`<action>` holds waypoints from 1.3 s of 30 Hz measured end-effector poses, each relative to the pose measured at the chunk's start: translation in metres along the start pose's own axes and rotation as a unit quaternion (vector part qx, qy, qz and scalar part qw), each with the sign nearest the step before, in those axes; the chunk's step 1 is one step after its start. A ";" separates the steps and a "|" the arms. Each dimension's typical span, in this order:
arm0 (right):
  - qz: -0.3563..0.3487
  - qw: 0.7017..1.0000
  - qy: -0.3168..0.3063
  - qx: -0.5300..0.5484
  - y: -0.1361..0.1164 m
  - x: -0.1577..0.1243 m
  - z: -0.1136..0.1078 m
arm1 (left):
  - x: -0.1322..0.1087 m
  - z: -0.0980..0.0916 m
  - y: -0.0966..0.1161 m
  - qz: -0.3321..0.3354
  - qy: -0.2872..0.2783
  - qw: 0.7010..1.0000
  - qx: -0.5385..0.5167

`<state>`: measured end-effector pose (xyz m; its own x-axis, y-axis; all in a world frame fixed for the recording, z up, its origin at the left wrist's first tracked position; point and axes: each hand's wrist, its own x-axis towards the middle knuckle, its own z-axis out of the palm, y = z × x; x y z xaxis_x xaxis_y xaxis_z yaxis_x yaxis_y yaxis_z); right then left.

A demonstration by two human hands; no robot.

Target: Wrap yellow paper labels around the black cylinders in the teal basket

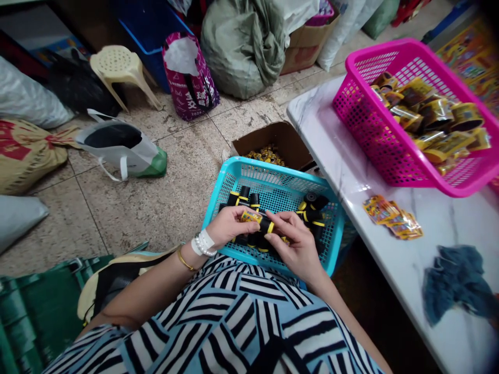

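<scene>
head view: left grip and right grip clasp a yellow-black cylinder.

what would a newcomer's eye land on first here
Likely the bright pink basket, heaped with shiny yellow pieces, on the marbled table at right. Next, the turquoise basket in the lower middle, with the left hand and right hand holding a black-and-yellow cylinder above it.
</scene>
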<state>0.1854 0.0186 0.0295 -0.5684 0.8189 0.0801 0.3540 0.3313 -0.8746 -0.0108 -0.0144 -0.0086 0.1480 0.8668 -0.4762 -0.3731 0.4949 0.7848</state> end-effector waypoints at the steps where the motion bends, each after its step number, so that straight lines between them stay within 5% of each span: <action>1: -0.008 1.000 0.003 -0.012 -0.001 -0.001 -0.001 | 0.002 0.001 0.000 -0.001 -0.008 1.000 0.005; 8: 0.003 0.997 0.063 -0.035 -0.004 -0.004 -0.007 | 0.012 0.006 0.002 -0.036 -0.072 0.992 -0.095; 14: -0.042 0.998 0.037 -0.023 0.006 -0.004 -0.001 | 0.012 0.015 0.000 -0.029 -0.086 0.993 -0.074; 23: -0.060 0.993 0.089 -0.040 0.017 -0.004 -0.009 | 0.019 0.013 0.012 -0.093 -0.104 0.987 -0.076; 33: 0.034 0.985 0.171 0.012 0.016 -0.005 -0.004 | 0.018 0.030 0.011 0.148 -0.034 0.980 0.132; 39: 0.012 0.984 0.179 0.002 0.020 -0.007 0.003 | 0.022 0.022 0.001 0.068 -0.048 0.996 0.034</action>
<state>0.1941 0.0184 0.0097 -0.2626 0.9389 0.2224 0.3599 0.3091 -0.8803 0.0123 0.0060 -0.0095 0.1896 0.9261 -0.3262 -0.3324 0.3731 0.8662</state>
